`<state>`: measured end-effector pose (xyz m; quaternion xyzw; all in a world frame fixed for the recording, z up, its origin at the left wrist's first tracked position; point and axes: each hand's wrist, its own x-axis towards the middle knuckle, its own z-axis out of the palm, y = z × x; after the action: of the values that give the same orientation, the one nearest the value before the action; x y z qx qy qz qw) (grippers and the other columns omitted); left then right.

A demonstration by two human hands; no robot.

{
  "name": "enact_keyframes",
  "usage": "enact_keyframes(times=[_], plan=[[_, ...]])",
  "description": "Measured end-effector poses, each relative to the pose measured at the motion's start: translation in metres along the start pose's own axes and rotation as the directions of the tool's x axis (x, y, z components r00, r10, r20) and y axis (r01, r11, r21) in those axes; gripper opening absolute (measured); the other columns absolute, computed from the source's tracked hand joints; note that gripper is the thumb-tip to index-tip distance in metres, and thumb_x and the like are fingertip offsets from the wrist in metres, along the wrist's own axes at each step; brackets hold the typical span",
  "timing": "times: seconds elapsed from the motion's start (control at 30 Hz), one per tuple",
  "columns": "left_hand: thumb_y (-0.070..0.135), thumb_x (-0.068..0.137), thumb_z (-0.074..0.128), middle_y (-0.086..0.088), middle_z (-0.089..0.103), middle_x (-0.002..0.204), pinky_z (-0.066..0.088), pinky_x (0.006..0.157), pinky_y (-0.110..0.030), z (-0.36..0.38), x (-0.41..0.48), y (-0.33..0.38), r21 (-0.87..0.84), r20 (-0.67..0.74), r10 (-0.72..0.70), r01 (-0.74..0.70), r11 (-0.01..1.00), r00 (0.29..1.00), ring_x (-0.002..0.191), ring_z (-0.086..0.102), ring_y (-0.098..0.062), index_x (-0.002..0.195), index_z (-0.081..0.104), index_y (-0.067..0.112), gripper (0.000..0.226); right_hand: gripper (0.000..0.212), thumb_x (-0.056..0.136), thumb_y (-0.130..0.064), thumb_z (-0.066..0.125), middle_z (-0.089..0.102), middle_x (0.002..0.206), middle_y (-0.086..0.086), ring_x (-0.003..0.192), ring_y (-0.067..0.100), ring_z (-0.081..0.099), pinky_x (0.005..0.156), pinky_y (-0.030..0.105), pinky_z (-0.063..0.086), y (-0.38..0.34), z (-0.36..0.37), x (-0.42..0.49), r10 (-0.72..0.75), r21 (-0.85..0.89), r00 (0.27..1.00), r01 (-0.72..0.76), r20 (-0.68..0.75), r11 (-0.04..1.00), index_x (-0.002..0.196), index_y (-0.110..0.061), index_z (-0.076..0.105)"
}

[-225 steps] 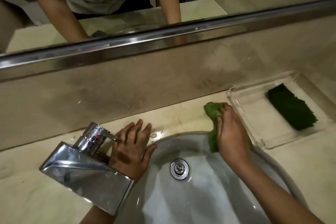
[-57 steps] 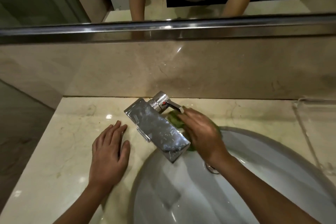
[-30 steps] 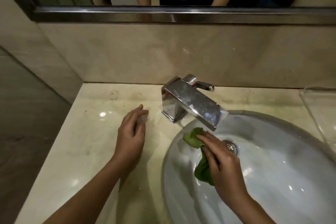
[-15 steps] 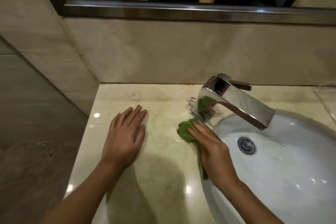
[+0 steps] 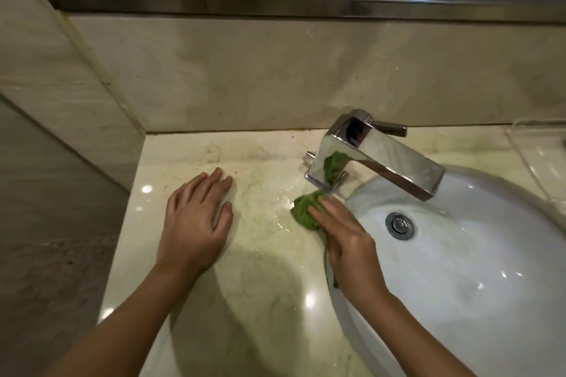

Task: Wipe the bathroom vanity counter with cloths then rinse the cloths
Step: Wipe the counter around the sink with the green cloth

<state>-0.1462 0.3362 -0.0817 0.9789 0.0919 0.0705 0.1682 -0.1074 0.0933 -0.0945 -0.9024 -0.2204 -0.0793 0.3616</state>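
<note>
Beneath our right hand (image 5: 349, 242), straight fingers press the green cloth (image 5: 303, 213) onto the desk (image 5: 260, 300) by the faucet (image 5: 382, 162). Left of it, our left hand (image 5: 196, 220) lies flat, released.

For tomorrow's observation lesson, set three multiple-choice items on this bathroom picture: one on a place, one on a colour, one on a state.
1. Where does the cloth lie?
A. In the basin over the drain.
B. On the counter by the faucet base.
C. On the mirror frame.

2. What colour is the cloth?
A. Green.
B. White.
C. Red.

3. How is the left hand?
A. Gripping the faucet handle.
B. Clenched in a fist.
C. Flat on the counter, fingers straight.

Answers: B, the right hand presses it there; A, it shows leafy green; C, its palm rests on the counter.
</note>
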Motion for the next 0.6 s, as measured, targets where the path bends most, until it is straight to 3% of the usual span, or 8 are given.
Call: enact_keyframes(times=[0.07, 0.3, 0.47, 0.6], plan=[[0.041, 0.090, 0.029, 0.006, 0.039, 0.148, 0.018, 0.109, -0.032, 0.001, -0.002, 0.002, -0.004, 0.000, 0.001, -0.001, 1.000, 1.000, 0.137, 0.027, -0.012, 0.139, 0.043, 0.026, 0.053, 0.061, 0.071, 0.025, 0.052, 0.055, 0.131, 0.006, 0.126, 0.020, 0.046, 0.110, 0.026, 0.030, 0.004, 0.004, 0.006, 0.071, 0.000, 0.996, -0.071, -0.058, 0.998, 0.119, -0.011, 0.063], [0.041, 0.090, 0.030, 0.007, 0.040, 0.146, 0.020, 0.109, -0.035, 0.002, -0.001, 0.000, -0.021, -0.026, 0.003, -0.003, 1.000, 1.000, 0.136, 0.029, -0.013, 0.138, 0.045, 0.026, 0.052, 0.061, 0.070, 0.030, 0.048, 0.054, 0.130, 0.005, 0.126, 0.014, 0.045, 0.109, 0.018, 0.028, 0.028, -0.012, -0.001, 0.076, -0.004, 0.985, -0.078, -0.152, 0.997, 0.117, -0.007, 0.064], [0.040, 0.090, 0.032, 0.006, 0.041, 0.146, 0.020, 0.109, -0.035, 0.003, 0.000, 0.000, -0.022, -0.025, -0.002, 0.001, 1.000, 1.000, 0.135, 0.029, -0.013, 0.137, 0.045, 0.026, 0.052, 0.047, 0.080, 0.019, 0.048, 0.057, 0.126, 0.003, 0.117, 0.017, 0.052, 0.096, -0.003, 0.022, 0.043, -0.014, 0.032, 0.274, 0.024, 0.928, -0.277, -0.252, 0.961, 0.113, -0.008, 0.066], [0.040, 0.090, 0.033, 0.006, 0.041, 0.146, 0.021, 0.109, -0.036, 0.002, -0.002, 0.000, -0.020, -0.016, -0.007, 0.007, 1.000, 1.000, 0.136, 0.029, -0.013, 0.138, 0.044, 0.026, 0.052, 0.050, 0.077, 0.015, 0.043, 0.054, 0.129, -0.001, 0.125, 0.013, 0.047, 0.104, 0.007, 0.025, 0.014, -0.009, 0.007, 0.176, 0.039, 0.972, -0.172, -0.155, 0.984, 0.112, -0.011, 0.067]])
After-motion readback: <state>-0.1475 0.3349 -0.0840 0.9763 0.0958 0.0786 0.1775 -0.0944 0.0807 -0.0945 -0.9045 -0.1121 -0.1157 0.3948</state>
